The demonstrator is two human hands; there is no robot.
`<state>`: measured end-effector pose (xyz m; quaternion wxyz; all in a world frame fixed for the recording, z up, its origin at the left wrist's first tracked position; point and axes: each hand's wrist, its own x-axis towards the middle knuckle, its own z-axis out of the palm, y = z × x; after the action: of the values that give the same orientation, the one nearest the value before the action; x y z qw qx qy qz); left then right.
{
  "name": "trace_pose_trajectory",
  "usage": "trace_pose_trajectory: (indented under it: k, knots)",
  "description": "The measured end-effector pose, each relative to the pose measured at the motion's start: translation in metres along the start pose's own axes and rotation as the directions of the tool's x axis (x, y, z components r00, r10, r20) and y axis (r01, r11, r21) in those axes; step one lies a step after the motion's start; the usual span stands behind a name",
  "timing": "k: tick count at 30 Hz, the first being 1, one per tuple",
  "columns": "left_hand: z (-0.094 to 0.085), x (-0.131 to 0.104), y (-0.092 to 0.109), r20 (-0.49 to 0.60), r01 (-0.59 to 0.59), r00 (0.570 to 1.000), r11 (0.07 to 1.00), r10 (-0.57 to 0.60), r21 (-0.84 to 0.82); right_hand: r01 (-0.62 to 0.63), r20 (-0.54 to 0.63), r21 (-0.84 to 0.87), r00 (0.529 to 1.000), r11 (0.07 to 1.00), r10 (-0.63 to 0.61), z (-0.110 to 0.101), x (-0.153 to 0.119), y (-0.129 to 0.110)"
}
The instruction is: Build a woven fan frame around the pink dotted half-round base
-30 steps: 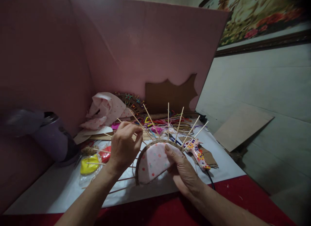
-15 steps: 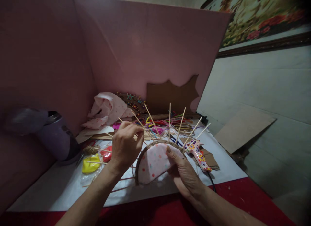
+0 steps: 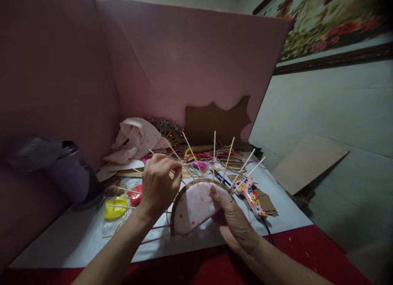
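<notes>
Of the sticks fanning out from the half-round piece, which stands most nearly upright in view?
The fourth visible stick from the right: it points almost straight up, while the others angle off left or right.

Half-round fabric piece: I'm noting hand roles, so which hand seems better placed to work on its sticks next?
Probably the left hand: it is raised in a pinching pose beside the sticks, while the right hand holds the half-round fabric piece, thumb on its front.

Matt cloth panel (image 3: 193, 209), wooden sticks (image 3: 214, 154)
</notes>
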<state>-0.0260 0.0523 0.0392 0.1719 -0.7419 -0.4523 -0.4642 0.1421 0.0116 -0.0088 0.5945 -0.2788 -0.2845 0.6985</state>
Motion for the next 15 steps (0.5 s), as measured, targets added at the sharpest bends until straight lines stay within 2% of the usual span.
trace_pose_trajectory:
  k: [15]
  knots:
    - [-0.0008,0.0000,0.0008,0.012,0.011,1.000,1.000,-0.011,0.014,-0.030,0.044,-0.001,0.999,1.000,0.030,0.0015,-0.0018,-0.0004]
